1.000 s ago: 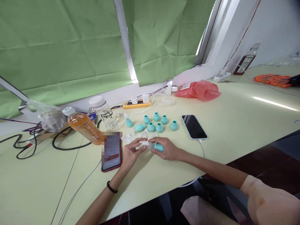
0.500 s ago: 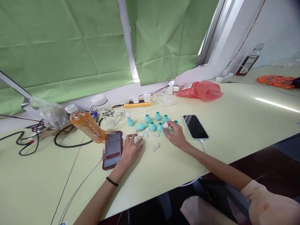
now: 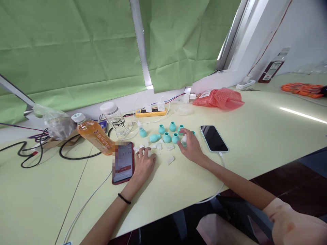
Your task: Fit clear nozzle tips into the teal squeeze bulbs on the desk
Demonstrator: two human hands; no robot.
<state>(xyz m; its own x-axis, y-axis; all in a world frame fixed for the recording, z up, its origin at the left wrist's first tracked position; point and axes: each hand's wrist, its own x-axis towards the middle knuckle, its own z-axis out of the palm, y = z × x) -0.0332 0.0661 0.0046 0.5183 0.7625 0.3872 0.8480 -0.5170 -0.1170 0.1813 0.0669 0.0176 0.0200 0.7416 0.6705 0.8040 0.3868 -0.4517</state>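
Observation:
Several turquoise rubber bulbs (image 3: 167,137) with open necks stand grouped mid-table. One bulb with a white nozzle (image 3: 142,132) stands at their left, and another bulb (image 3: 154,137) lies on its side. My right hand (image 3: 191,147) is at the right of the group, thumb and index finger apart around a white nozzle (image 3: 184,138) on a bulb that the hand partly hides. My left hand (image 3: 145,162) rests palm down, fingers spread, among loose translucent white pieces (image 3: 159,146). Another such piece (image 3: 170,160) lies between the hands.
A red-cased phone (image 3: 123,163) lies beside my left hand, a pale-cased phone (image 3: 214,138) right of the bulbs. An orange drink bottle (image 3: 93,134), clear bottle (image 3: 116,120), yellow power strip (image 3: 150,112) and red bubble wrap (image 3: 218,98) are farther back. Cables run across the left.
My right thumb and index finger have parted from the white nozzle, which sits lower and slightly further right. My left hand has shifted only a little among the white pieces.

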